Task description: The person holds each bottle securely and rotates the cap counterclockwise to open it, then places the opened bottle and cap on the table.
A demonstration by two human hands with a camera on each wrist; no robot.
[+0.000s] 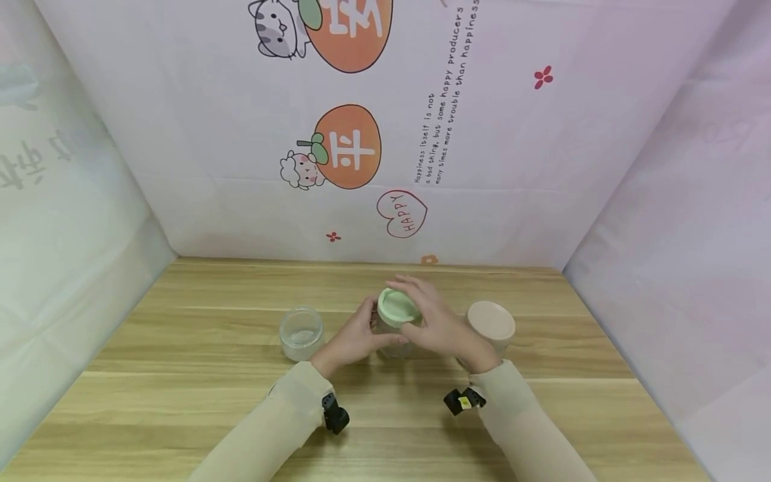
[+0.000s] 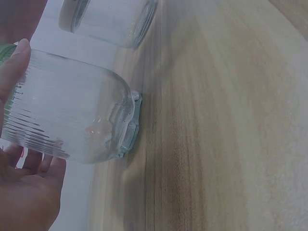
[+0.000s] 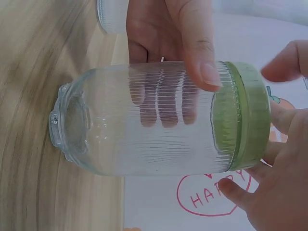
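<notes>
A clear ribbed glass jar (image 3: 110, 130) stands upright with a light green lid (image 1: 399, 306) on its mouth. My left hand (image 1: 361, 335) grips the jar's upper side, thumb on the near face and fingers round the far side, seen through the glass in the right wrist view. Over the top, my right hand (image 1: 440, 328) curves its thumb and spread fingers round the lid's rim. The scalloped foot (image 2: 130, 127) of the jar meets the wooden table.
To the left is a short glass jar (image 1: 301, 335) with an uncovered rim. Another glass jar with a beige lid (image 1: 490, 320) stands on the right, partly behind my right wrist. The wooden table (image 1: 217, 388) ends at printed white cloth walls (image 1: 482, 221).
</notes>
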